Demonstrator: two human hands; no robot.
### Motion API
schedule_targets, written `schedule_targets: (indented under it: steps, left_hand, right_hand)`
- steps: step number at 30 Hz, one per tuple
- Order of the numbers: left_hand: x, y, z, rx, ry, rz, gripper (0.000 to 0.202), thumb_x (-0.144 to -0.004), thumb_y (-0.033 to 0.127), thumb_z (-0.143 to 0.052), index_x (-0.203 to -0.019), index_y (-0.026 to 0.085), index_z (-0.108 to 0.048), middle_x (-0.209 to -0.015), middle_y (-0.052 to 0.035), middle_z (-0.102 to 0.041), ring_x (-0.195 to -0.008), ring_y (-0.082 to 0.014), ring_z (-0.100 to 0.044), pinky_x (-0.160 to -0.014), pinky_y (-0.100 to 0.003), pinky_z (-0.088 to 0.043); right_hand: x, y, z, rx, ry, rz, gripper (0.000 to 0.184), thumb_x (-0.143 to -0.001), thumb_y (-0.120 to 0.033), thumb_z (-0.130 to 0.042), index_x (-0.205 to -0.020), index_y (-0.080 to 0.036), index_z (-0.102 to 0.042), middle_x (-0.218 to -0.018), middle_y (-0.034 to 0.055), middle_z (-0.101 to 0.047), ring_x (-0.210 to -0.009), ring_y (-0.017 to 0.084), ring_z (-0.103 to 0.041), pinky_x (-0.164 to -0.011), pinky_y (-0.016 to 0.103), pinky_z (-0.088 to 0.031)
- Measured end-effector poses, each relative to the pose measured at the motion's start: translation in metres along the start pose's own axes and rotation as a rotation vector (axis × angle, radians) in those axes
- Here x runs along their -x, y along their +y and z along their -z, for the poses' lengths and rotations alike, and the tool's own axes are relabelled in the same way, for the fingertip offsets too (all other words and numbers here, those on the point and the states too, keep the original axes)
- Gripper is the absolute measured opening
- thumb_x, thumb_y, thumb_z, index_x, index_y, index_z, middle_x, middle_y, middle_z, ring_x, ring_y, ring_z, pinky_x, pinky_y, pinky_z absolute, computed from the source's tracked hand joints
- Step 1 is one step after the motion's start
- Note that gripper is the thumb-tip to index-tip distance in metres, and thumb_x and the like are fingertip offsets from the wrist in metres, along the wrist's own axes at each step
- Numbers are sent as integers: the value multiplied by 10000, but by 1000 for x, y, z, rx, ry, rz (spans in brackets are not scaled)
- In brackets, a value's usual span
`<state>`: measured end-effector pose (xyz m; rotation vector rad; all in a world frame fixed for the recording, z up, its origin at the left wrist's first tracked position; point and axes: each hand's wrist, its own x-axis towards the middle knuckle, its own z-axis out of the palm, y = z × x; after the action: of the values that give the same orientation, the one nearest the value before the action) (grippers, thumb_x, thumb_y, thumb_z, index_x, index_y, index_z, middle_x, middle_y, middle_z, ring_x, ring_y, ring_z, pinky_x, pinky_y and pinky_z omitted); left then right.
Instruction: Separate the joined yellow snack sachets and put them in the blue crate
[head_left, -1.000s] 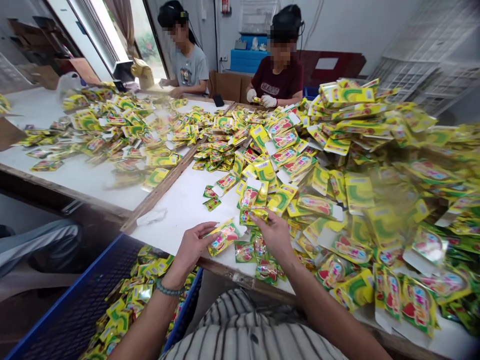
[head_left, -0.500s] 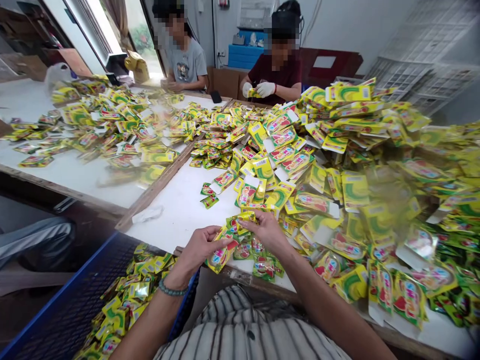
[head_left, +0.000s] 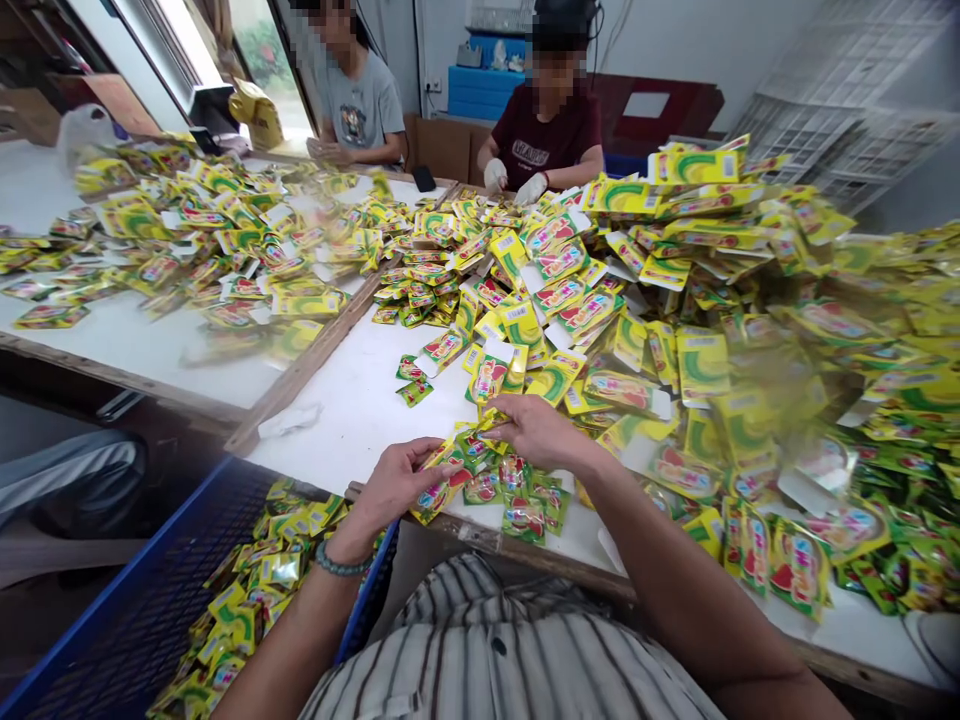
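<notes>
My left hand (head_left: pixel 394 485) grips a yellow sachet packet (head_left: pixel 437 485) at the near edge of the white table (head_left: pixel 360 410). My right hand (head_left: pixel 536 430) pinches small green sachets (head_left: pixel 476 442) and holds them against the top of that packet. Several small green and red sachets (head_left: pixel 525 500) lie loose on the table just below my hands. A huge heap of yellow and green packets (head_left: pixel 712 330) rises to the right of my right hand.
A blue crate (head_left: pixel 135 620) holding filled packets stands low at my left. A second table (head_left: pixel 135 340) with more packets lies beyond it. Two people sit at the far end; one wears white gloves (head_left: pixel 514 180). White crates (head_left: pixel 840 120) are stacked back right.
My right hand brought small sachets from the pile to the packet in my left hand. Both hands drew closer together, and the view tilted down slightly.
</notes>
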<state>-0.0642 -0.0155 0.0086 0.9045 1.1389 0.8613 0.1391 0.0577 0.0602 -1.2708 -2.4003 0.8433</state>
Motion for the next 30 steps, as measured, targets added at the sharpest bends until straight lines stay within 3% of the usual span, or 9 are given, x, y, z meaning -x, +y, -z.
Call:
schedule_targets:
  steps: [5,9,12,16,22,27,30]
  left_hand:
    - [-2,-2,-6,4,-17,-27,406,-601,340,-829,-932,136,-712,-850,-47,-744,-731,-189,-676,-682,-264,-530]
    - [-3,-4,-8,163,-4,-30,402,-615,309,-830,-964,155,-702,-824,-27,-749,-714,-170,-685,-690,-258,-539]
    - [-4,-6,-8,217,22,-20,395,-599,296,-842,-936,142,-705,-786,-31,-750,-679,-168,-688,-667,-253,-542]
    - [-5,-11,-9,283,63,-23,399,-595,296,-847,-927,127,-704,-760,-40,-750,-651,-165,-691,-665,-253,-548]
    - [-6,-13,-9,287,88,-89,369,-620,271,-835,-942,145,-707,-833,-40,-759,-695,-161,-700,-677,-246,-556]
    - [-4,-9,-11,269,64,-80,361,-621,271,-835,-933,136,-714,-806,-45,-758,-708,-158,-700,-684,-236,-555]
    - [-3,-9,-13,268,71,-85,356,-614,277,-839,-916,133,-717,-793,-44,-756,-694,-151,-696,-681,-231,-553]
  right_hand:
    - [-12,-7,-3,82,-137,36,31,-738,-158,-674,-726,-186,-673,-743,26,-654,-743,176,-581,-614,238,-354]
    - [-13,-7,-19,-49,131,-90,159,-703,-193,-735,-849,-184,-672,-887,28,-678,-830,179,-591,-680,245,-383]
    - [-7,-7,-30,-74,278,-95,147,-712,-201,-735,-840,-193,-663,-843,10,-683,-773,166,-587,-687,253,-390]
    - [4,-7,-35,-170,271,-107,143,-747,-256,-722,-866,-195,-673,-758,-2,-683,-654,150,-573,-628,252,-399]
    - [10,-4,-40,-165,437,-13,136,-778,-300,-703,-730,-182,-656,-786,49,-650,-800,193,-583,-732,300,-426]
    - [12,-2,-43,-338,353,-43,122,-741,-276,-731,-765,-185,-654,-764,20,-648,-743,170,-587,-699,285,-442]
    - [14,-4,-42,-343,368,-53,90,-741,-244,-721,-796,-193,-670,-755,13,-663,-735,171,-599,-703,289,-446]
